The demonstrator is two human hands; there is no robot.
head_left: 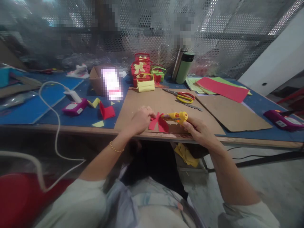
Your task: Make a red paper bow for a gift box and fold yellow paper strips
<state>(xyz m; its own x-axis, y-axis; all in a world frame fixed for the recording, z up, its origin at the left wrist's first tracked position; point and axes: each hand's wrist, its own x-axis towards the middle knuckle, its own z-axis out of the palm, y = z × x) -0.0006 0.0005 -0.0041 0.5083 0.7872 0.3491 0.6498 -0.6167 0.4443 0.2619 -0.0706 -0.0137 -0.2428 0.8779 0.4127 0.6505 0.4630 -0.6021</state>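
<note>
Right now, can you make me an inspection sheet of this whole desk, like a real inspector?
Surface: blue tabletop, with brown cardboard under the work.
Job's things: red paper bow over the cardboard's front part; yellow glue gun, nozzle toward the bow.
Clutter: scissors lying beyond the glue gun; yellow paper scrap and folded red paper to the left.
Hands: left hand has its fingers on the bow; right hand grips the glue gun.
Cables: white cable runs from a white plug at a purple box over the front edge.
Surroundings: perforated metal screen behind the table.
</note>
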